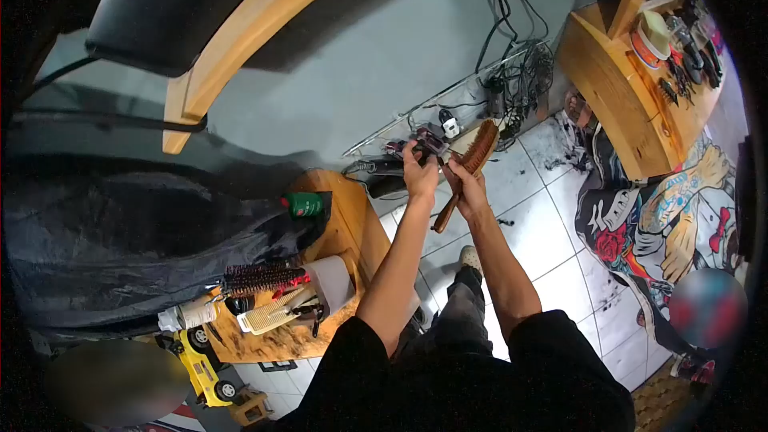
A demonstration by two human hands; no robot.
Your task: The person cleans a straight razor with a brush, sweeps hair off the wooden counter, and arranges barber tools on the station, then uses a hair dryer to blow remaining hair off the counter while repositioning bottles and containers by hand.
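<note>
In my right hand (470, 190) is a wooden brush (482, 146) with brown bristles; its curved handle sticks out below my fingers. My left hand (421, 174), close beside it, is closed around a dark hair clipper (432, 142), partly hidden by my fingers. Just beyond both hands, a wire rack (400, 123) on the wall carries a small black-and-white device (449, 122) and tangled cables (524, 76).
At left, a wooden counter (352, 208) bears a green container (305, 204), a round brush (260, 278), combs (276, 316) and a grey bin (332, 282). A yellow toy car (204, 368) is below. Tools lie on the right shelf (640, 104). A person under a printed cape (640, 224) sits at right.
</note>
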